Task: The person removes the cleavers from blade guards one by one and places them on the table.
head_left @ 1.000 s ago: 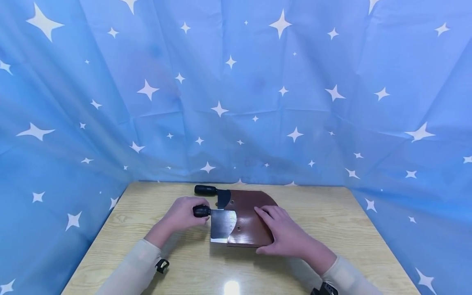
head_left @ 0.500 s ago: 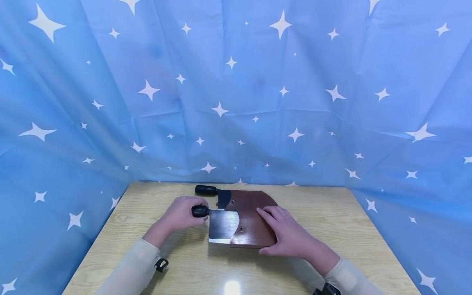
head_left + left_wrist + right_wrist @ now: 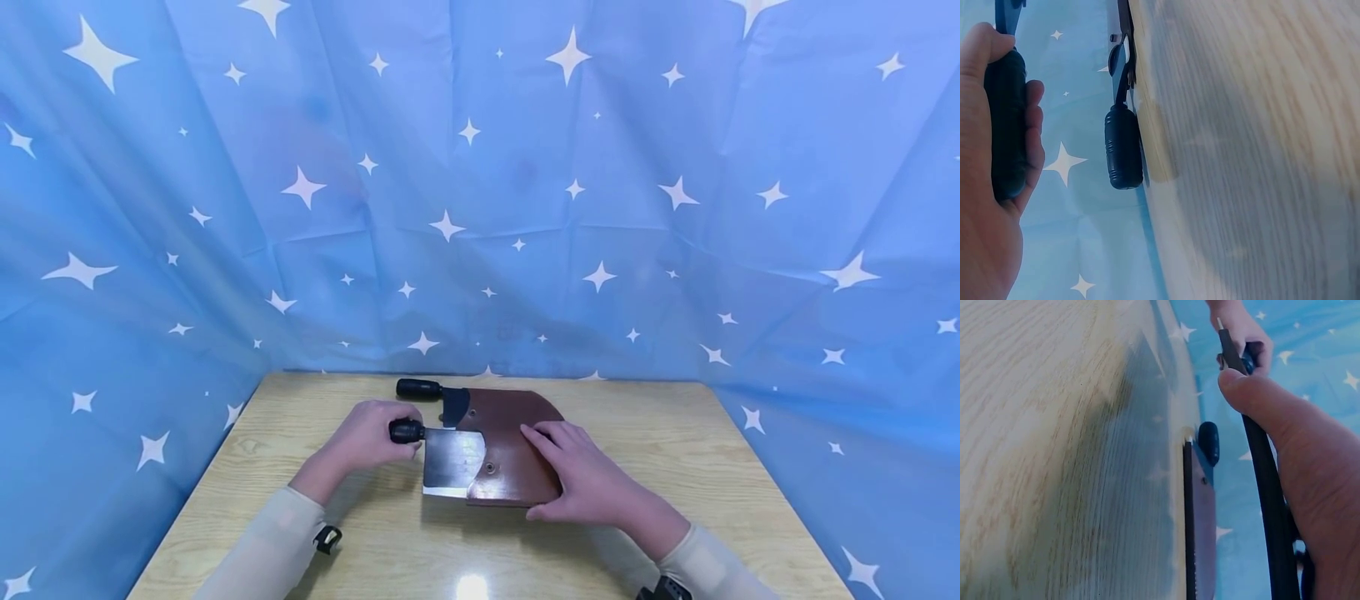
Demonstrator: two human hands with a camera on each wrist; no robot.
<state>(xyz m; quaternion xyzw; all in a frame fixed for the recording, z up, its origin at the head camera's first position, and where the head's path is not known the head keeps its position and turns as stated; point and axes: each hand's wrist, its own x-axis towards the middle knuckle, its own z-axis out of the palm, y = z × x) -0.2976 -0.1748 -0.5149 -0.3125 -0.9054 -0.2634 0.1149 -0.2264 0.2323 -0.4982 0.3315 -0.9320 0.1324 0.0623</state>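
Cleaver in my left, sheath in my right, blade part-covered

With twelve o'clock straight away from me, I have the cleaver [image 3: 454, 458] in front of me, its black handle [image 3: 407, 431] at nine and its brown sheath [image 3: 517, 479] at three. My left hand [image 3: 371, 433] is wrapped round the handle, fingers curled and thumb up near the blade. My right hand [image 3: 588, 479] grips the sheath at its far end from the handle, thumb at the near edge. The curved mouth of the sheath crosses the blade, so part of the steel shows, its bright edge facing six. The wrist views show both pieces raised above the wooden table [image 3: 277, 454].

Just past them at twelve lies the second cleaver [image 3: 455, 406], black handle at nine, in a second sheath [image 3: 513, 406] on the table. A blue cloth [image 3: 517, 204] with white stars hangs beyond it, from ten round to two
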